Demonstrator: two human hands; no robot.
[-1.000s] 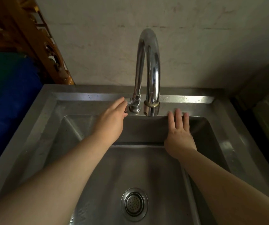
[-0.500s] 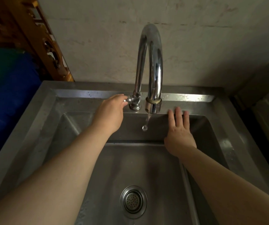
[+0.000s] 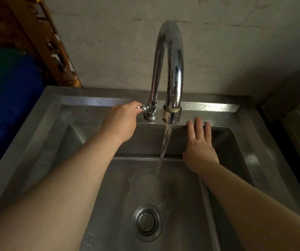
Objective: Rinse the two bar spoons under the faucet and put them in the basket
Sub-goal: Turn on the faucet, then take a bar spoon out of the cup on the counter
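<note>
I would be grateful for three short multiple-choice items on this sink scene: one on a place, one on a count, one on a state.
1. Where is the left hand?
A. on the faucet handle
B. over the drain strainer
C. on the wall

2. How many bar spoons are in view?
A. two
B. one
C. none

3. What is the faucet doing?
A. running
B. dry
C. dripping

Answers: 1 A, fingers close on the handle; 2 C, the sink holds only water; 3 A, a full stream falls beside the flat right hand.

A plain home kitchen or scullery: a stainless steel sink (image 3: pixel 209 107) with gooseneck faucet (image 3: pixel 171 69) against a stained wall (image 3: pixel 236 42), carved wooden furniture (image 3: pixel 42 37) beside it.
</note>
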